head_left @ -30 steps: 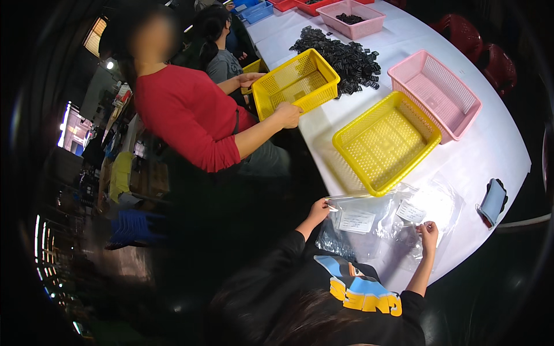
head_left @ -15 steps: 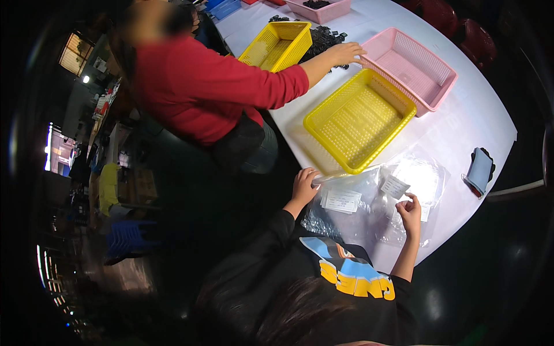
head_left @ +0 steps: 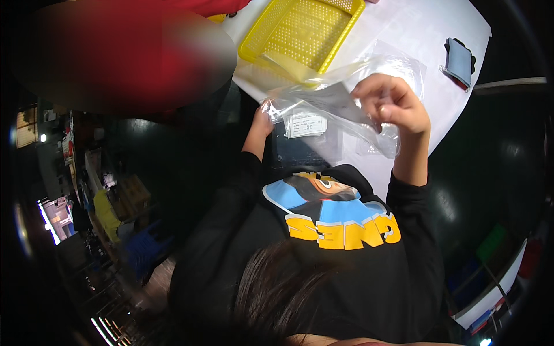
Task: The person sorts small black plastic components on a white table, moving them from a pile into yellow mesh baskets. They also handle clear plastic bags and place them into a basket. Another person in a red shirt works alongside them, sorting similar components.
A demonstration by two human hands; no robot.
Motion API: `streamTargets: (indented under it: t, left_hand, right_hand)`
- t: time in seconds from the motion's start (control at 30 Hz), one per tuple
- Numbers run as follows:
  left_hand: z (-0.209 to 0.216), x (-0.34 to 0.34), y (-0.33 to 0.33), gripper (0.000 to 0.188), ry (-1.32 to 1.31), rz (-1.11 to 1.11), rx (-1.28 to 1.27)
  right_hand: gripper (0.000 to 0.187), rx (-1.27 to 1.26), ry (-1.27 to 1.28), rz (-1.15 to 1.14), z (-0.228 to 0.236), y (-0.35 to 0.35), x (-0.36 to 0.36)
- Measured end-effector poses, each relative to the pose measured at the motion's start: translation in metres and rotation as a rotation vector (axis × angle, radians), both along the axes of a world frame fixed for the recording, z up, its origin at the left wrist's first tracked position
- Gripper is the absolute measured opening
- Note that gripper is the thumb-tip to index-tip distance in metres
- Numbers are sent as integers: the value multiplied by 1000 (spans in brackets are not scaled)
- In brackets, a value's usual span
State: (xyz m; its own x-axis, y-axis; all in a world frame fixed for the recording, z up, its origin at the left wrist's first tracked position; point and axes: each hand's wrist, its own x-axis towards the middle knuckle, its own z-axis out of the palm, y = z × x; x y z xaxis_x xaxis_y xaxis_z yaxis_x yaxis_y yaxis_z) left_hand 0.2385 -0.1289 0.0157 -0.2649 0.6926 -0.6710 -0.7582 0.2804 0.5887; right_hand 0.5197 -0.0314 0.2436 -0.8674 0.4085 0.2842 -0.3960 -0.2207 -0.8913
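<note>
We locate the right hand (head_left: 404,109) above the table, its fingers curled and its thumb drawn in toward them, with film caught at the fingertips; the exact pinch is blurred. We locate the left hand (head_left: 262,122) lower and farther left, closed at a gathered end of the film; glare covers its fingertips, so we cannot tell how firmly it grips.

The clear plastic bag (head_left: 294,102) spans the space between both hands. Its long axis runs across, left to right, with a slight drop toward the right, where loose film hangs below the right hand. We cannot tell which end is its mouth. A pale paper sheet (head_left: 340,104) shows at the bag, inside or behind the film; it slants from upper left to lower right, its lower end pointing at the right hand, which is the nearer of the two.

Beneath the film, nearer the left hand, we find a stack of printed white slips (head_left: 306,128). Beyond the bag stands a yellow perforated basket (head_left: 345,39) on the white table (head_left: 415,23). Another sheet of clear film (head_left: 416,75) lies beyond the right hand, and past it a blue-grey pouch (head_left: 459,60). At upper left is a co-worker's red sleeve (head_left: 216,6).
</note>
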Motion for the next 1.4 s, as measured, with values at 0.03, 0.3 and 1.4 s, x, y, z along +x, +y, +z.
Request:
streamTargets:
  t: [0.03, 0.3, 1.4]
  left_hand:
    - [10, 10, 3, 23, 64, -7, -136]
    - [-23, 6, -21, 56, 1052, -263, 85]
    - [-25, -9, 23, 14, 556, -236, -2]
  right_hand:
    - [36, -45, 58, -56, -3, 3, 3]
    - [25, -179, -920, -829, -162, -36, 22]
    - [24, -39, -1143, -663, -212, -88, 19]
